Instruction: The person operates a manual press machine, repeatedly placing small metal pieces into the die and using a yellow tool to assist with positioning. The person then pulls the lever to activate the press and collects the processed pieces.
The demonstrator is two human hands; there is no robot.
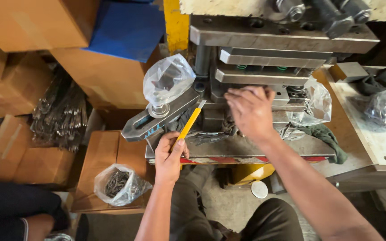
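Left hand [169, 154], nearest, grip clamped on yellow stick [189, 125] before press die [264, 73]; right hand [251, 111] fingers together, reaching in. Feeding step; next calls for careful placement.

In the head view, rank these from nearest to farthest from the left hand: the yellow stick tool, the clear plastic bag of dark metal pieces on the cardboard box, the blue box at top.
1. Yellow stick tool: held in the left hand.
2. Clear plastic bag of dark metal pieces: lower left, on the cardboard box.
3. Blue box: far above, top of frame.
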